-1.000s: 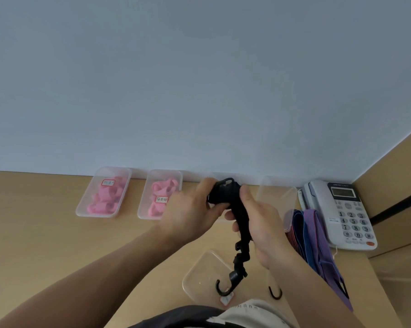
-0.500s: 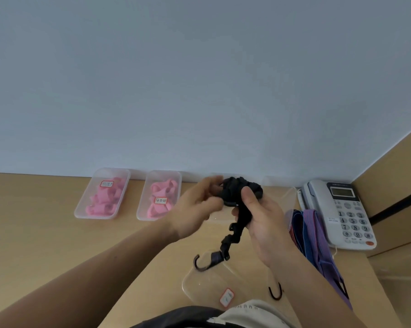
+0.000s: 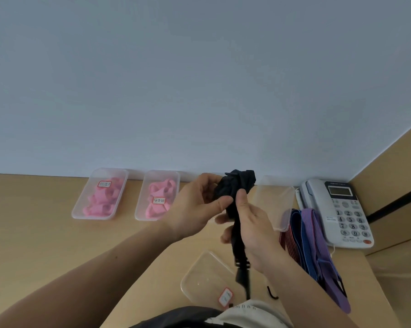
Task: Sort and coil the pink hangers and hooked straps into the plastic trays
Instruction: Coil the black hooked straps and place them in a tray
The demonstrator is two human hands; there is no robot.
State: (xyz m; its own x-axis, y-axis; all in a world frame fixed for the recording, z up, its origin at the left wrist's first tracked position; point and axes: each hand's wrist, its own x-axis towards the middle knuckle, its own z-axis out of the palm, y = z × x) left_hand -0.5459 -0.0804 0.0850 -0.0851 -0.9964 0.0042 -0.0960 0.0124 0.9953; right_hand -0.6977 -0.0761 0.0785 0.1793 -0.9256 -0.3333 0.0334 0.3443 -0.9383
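While my left hand (image 3: pixel 195 209) and right hand (image 3: pixel 254 233) clench the black strap (image 3: pixel 235 188), two trays (image 3: pixel 81 205) hold pink hangers (image 3: pixel 100 202); I count two clear trays (image 3: pixel 273 200) rightward

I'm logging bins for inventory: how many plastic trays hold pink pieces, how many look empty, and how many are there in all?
Trays with pink pieces: 2
Trays that look empty: 2
Total: 4 trays in plain view

2 bare forearms (image 3: pixel 93 268), black-and-cream top (image 3: pixel 252 314)
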